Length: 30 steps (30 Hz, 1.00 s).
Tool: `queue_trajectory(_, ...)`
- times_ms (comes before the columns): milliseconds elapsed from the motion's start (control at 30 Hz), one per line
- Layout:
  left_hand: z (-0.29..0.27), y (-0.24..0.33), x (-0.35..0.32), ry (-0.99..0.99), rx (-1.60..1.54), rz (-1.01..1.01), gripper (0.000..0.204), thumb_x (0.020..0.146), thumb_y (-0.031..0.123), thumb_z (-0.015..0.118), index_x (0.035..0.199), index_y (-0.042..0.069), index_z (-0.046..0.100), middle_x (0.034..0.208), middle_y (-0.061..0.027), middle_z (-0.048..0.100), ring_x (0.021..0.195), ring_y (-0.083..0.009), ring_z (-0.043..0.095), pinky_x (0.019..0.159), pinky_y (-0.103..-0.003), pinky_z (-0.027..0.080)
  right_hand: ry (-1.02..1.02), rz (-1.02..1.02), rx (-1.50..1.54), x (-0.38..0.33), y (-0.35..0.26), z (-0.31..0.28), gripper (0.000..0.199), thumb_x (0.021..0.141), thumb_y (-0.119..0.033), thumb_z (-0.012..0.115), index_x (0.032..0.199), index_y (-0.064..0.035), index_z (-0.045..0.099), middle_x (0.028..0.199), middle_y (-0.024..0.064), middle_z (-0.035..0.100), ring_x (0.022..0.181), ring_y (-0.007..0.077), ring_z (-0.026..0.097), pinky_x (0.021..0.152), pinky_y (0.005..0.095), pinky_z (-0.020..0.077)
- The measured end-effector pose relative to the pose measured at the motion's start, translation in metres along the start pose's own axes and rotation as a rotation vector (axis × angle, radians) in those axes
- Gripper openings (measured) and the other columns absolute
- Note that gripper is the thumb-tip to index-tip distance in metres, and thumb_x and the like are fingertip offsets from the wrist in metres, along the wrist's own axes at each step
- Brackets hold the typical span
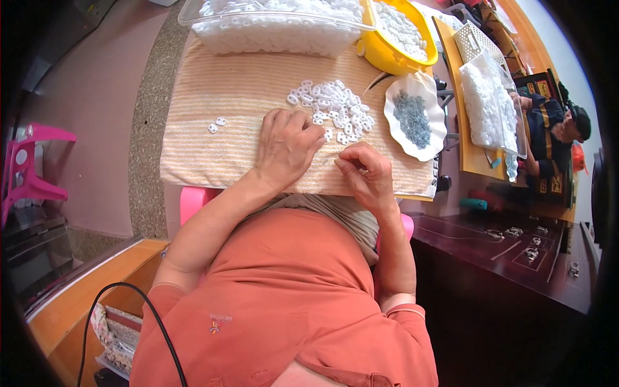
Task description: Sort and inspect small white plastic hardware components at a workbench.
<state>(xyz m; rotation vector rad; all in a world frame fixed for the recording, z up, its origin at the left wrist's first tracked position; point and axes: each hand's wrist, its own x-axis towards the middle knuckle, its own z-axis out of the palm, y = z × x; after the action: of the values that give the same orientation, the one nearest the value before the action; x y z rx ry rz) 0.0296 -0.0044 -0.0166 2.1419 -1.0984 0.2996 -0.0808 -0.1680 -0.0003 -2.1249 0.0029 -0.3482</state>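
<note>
A loose pile of small white plastic pieces with two holes each [342, 106] lies on the striped cloth [213, 151]. My left hand [284, 145] rests at the pile's near left edge, its fingers curled and pressed together. A white piece shows right at its fingertips; whether they grip it is hidden. My right hand [369, 173] is just right of it, thumb and forefinger pinched; anything between them is too small to make out. Two separate white pieces [216, 125] lie to the left. Small grey metal parts [412, 119] fill a white scalloped dish [393, 100] on the right.
A clear tub [271, 26] full of white pieces stands at the table's far side, beside a yellow basin [373, 58] of more. At right, a person [551, 129] sits by another table with a clear box [487, 103]. A pink stool [39, 164] stands at left.
</note>
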Motion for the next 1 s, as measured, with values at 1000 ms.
queue_trajectory(1000,-0.005,0.008,0.002,0.170,-0.503,-0.056,0.015,0.078,0.000,0.068,0.093,0.003,0.068,0.083,-0.0116,0.064,0.076,-0.0265,0.062,0.069,-0.033,0.050,0.114,0.181,0.322,-0.004,0.006,0.002,0.006,0.084,0.003,0.066,0.087,0.0011,0.062,0.078,0.0029,0.060,0.067,0.0073,0.056,0.059,0.0217,0.0457)
